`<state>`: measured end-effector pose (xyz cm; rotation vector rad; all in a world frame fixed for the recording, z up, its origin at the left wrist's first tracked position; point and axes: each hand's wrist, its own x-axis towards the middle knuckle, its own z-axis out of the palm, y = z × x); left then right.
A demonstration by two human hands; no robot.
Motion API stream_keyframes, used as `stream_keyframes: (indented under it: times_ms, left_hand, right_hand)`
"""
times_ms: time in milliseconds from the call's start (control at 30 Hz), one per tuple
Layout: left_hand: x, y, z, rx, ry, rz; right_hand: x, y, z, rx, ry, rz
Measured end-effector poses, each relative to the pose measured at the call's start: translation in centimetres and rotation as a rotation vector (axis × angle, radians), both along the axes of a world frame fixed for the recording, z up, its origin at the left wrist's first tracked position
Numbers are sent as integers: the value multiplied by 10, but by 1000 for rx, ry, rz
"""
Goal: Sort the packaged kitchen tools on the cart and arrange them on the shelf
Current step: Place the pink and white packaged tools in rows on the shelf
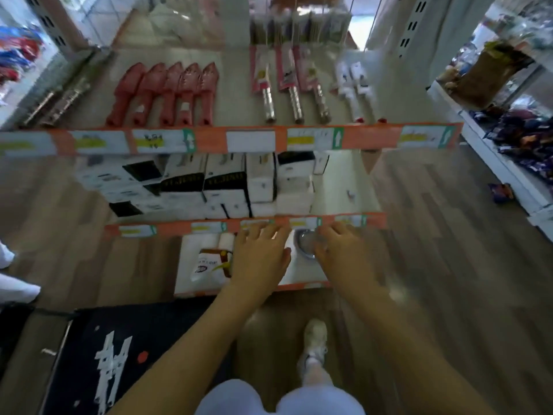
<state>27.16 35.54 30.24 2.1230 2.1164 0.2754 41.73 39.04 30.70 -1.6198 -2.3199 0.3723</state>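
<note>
The metal tool (304, 244), a round shiny bowl shape on a white backing, lay on the bottom shelf (305, 284) toward its right end, just under the orange price rail (185, 227) of the shelf above. It was too blurred to tell what kind of tool it was.

The left hand (259, 255) was just left of it, palm down, with fingers (253, 232) spread and fairly straight, holding nothing. They lay over the white pack area and the tips reached the rail. The right hand (339, 250) was at the tool's right edge, its fingers (321, 239) bent over the rim. Blur made it impossible to tell whether they gripped it or only touched it.

Left of the hands on the same shelf were white packs w/ brown and yellow print (209, 262). The middle shelf held black-and-white boxes (185, 184) packed side by side, w/ a bare stretch at its right end. On the top shelf were a row of red tools (167, 94) on the left, pink-carded tools w/ metal handles (287, 91) in the middle, and white tools (356, 85) on the right.

The person stood on a wood-look floor (434, 250), w/ one pale shoe (314, 339) showing below the arms. A dark surface w/ white print (98, 354) lay at lower left. A neighbouring shelf unit (490, 157) to the right carried dark blue packets (526, 136).
</note>
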Motion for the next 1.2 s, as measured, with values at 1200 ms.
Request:
stream_keyframes:
  times_ms: [1200]
  left_hand:
    - [-140, -366, -90, -418, -25, 251]
  right_hand:
    - [-135, -344, -89, -391, -206, 211]
